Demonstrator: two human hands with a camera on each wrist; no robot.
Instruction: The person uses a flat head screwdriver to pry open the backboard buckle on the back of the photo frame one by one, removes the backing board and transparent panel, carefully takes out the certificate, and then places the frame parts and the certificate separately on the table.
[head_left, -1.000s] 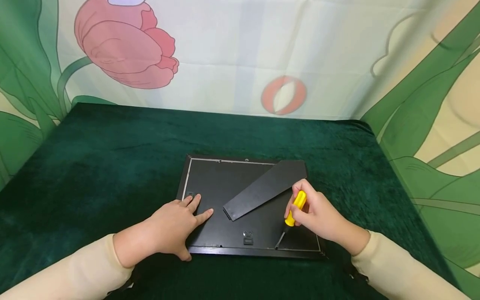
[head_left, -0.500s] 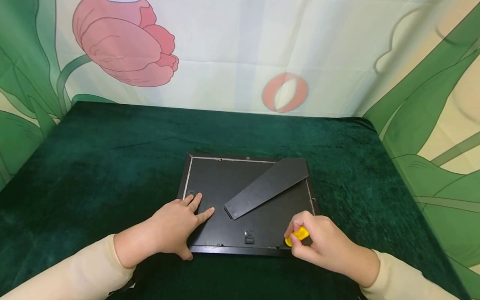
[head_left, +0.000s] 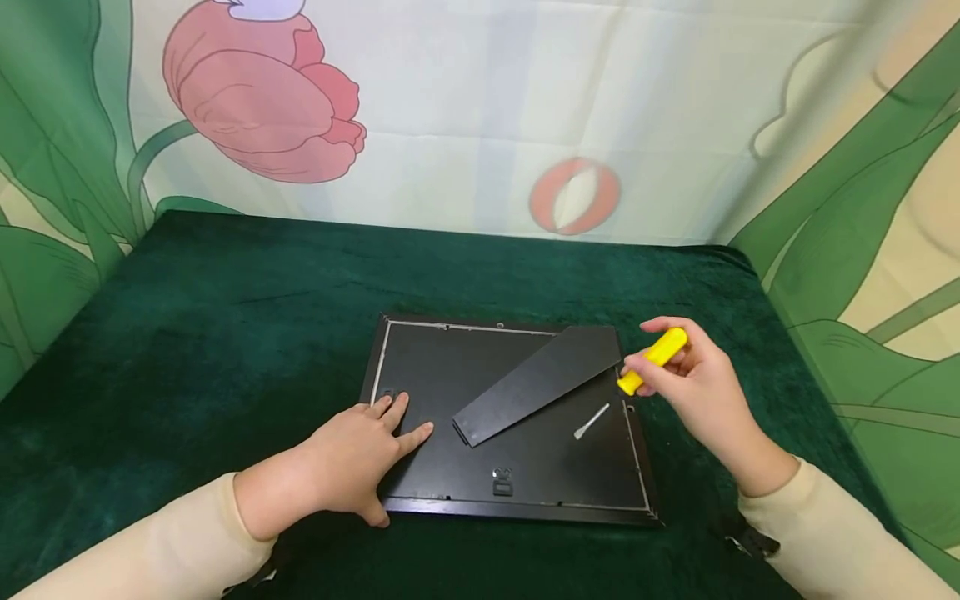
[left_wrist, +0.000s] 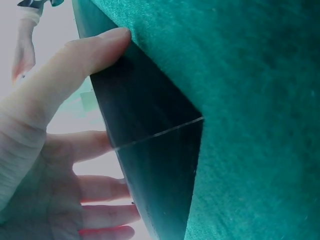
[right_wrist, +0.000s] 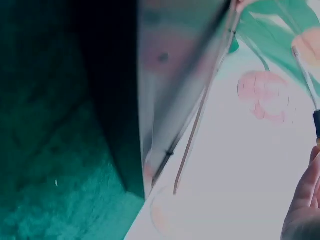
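Note:
A black picture frame (head_left: 420, 367) lies face down on a dark green cloth, its backing board up. My left hand (head_left: 348, 458) rests on its front left corner, fingers spread over the backing and thumb along the front edge. The left wrist view shows that thumb (left_wrist: 112, 47) against the dark side of the frame. My right hand (head_left: 701, 387) holds a screwdriver (head_left: 651, 362) by its yellow handle, above the frame's right side. Its metal shaft slants down and left over the backing. In the right wrist view the shaft (right_wrist: 306, 77) appears at the right edge.
A folding stand leg (head_left: 543, 383) lies diagonally across the backing. Near the front edge sits a small metal hanger (head_left: 502, 485). Green velvet cloth (head_left: 247, 350) covers the table. A printed curtain with flowers (head_left: 442, 117) hangs behind.
The right hand first lowered the screwdriver at the frame's front edge, then lifted it up and away to the right. The left hand stays on the corner.

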